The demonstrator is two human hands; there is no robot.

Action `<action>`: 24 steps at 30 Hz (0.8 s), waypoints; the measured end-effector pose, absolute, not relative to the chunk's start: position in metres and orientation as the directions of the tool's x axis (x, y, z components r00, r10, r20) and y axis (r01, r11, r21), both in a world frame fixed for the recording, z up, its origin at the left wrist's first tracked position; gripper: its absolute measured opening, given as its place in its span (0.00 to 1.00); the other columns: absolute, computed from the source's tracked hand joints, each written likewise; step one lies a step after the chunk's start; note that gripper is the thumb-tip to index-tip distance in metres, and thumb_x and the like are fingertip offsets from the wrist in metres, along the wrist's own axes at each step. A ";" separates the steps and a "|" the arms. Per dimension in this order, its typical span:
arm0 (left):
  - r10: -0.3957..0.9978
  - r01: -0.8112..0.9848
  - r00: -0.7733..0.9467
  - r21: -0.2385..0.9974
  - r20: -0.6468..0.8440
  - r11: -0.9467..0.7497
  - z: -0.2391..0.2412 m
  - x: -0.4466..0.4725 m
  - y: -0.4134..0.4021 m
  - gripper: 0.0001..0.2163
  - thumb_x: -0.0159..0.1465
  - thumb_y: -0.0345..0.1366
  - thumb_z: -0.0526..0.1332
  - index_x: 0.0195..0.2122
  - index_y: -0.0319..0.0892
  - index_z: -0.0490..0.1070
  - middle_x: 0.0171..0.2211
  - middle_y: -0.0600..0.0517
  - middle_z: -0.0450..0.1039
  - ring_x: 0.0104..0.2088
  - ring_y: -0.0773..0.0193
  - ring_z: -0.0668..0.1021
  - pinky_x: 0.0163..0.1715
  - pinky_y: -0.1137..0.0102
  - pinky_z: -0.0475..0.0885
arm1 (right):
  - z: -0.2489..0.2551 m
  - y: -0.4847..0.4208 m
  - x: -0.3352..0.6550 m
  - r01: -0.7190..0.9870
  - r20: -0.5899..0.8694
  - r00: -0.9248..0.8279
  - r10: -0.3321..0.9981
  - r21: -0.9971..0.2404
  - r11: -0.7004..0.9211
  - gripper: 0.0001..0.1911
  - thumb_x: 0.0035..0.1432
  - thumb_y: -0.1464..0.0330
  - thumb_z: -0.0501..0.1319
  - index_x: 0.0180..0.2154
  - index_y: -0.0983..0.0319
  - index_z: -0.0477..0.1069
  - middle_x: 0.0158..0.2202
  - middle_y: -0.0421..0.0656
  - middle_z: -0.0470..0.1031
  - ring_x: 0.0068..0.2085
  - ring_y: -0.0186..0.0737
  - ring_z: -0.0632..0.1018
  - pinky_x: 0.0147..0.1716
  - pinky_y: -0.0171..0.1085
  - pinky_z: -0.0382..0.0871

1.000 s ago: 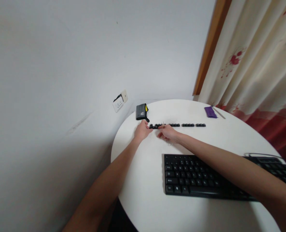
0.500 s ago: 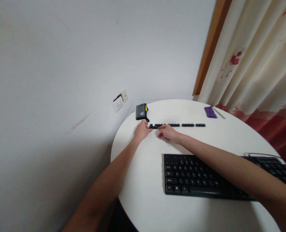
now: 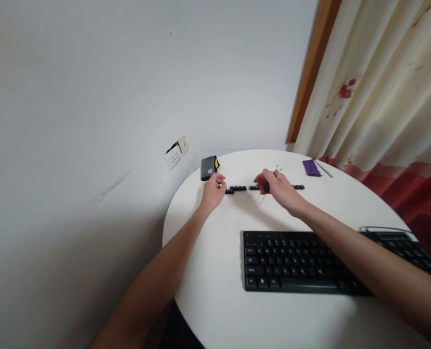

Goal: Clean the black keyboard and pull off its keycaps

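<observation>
My right hand (image 3: pixel 275 186) is raised above a row of small black keycaps (image 3: pixel 238 188). Its fingers are closed round a keycap puller (image 3: pixel 266 187) with a dark handle. Thin wire loops stick out below the fingers, and metal prongs show above the hand. My left hand (image 3: pixel 213 188) rests at the row's left end, fingers loosely bent and apart, with no held thing showing. Right beside its thumb are a few keycaps (image 3: pixel 230 192) set slightly nearer to me than the others. Part of the row is hidden behind my right hand.
A black keyboard (image 3: pixel 291 284) lies on the round white table (image 3: pixel 215 271), partly under my right forearm. Behind my left hand is a dark grey pouch (image 3: pixel 208 168). A purple cloth (image 3: pixel 311 168) and a thin stick (image 3: pixel 324 168) lie at the far right. The wall borders the left side.
My right hand has lifted off the keycaps and moved right with the puller, turning so its prongs point up. My left fingers have drawn back from the keycaps.
</observation>
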State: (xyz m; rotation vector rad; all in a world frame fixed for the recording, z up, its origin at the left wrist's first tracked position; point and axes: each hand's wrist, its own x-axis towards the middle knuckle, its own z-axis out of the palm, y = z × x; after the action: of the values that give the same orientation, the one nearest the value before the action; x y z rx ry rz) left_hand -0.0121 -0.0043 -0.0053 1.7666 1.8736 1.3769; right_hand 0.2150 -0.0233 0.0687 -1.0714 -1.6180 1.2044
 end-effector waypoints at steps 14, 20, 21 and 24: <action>0.889 0.546 0.426 0.735 0.170 -0.402 0.009 0.046 -0.045 0.10 0.63 0.38 0.58 0.39 0.43 0.77 0.35 0.50 0.77 0.36 0.62 0.75 0.39 0.69 0.69 | 0.035 -0.090 0.270 0.449 -0.034 -0.451 0.892 -0.872 0.194 0.10 0.56 0.72 0.54 0.26 0.63 0.72 0.18 0.39 0.72 0.16 0.31 0.68 0.16 0.32 0.57; 0.886 0.560 0.448 0.735 0.118 -0.381 0.004 0.054 -0.047 0.10 0.62 0.38 0.59 0.39 0.43 0.78 0.36 0.50 0.78 0.36 0.61 0.75 0.40 0.68 0.70 | 0.028 -0.092 0.268 0.475 -0.023 -0.440 0.898 -0.855 0.210 0.10 0.55 0.72 0.54 0.24 0.62 0.70 0.20 0.42 0.75 0.17 0.34 0.73 0.18 0.32 0.62; 0.886 0.564 0.448 0.730 0.123 -0.387 0.004 0.054 -0.047 0.10 0.62 0.38 0.59 0.39 0.43 0.78 0.35 0.50 0.78 0.35 0.62 0.75 0.39 0.68 0.70 | 0.028 -0.092 0.268 0.471 -0.024 -0.439 0.898 -0.857 0.208 0.10 0.55 0.72 0.54 0.24 0.62 0.70 0.20 0.42 0.75 0.17 0.34 0.73 0.18 0.32 0.63; 0.876 0.566 0.454 0.707 0.162 -0.424 0.003 0.052 -0.044 0.09 0.63 0.37 0.58 0.38 0.43 0.78 0.35 0.50 0.78 0.35 0.62 0.75 0.38 0.69 0.70 | 0.026 -0.093 0.266 0.471 -0.021 -0.439 0.898 -0.857 0.210 0.11 0.56 0.72 0.54 0.24 0.62 0.69 0.20 0.42 0.75 0.18 0.34 0.73 0.19 0.31 0.63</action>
State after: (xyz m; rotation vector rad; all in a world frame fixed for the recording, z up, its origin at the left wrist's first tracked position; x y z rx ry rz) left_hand 0.0522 -0.0442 0.0030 2.1342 1.1991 0.7077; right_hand 0.2655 -0.0928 0.0261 -1.2654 -1.9999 1.1473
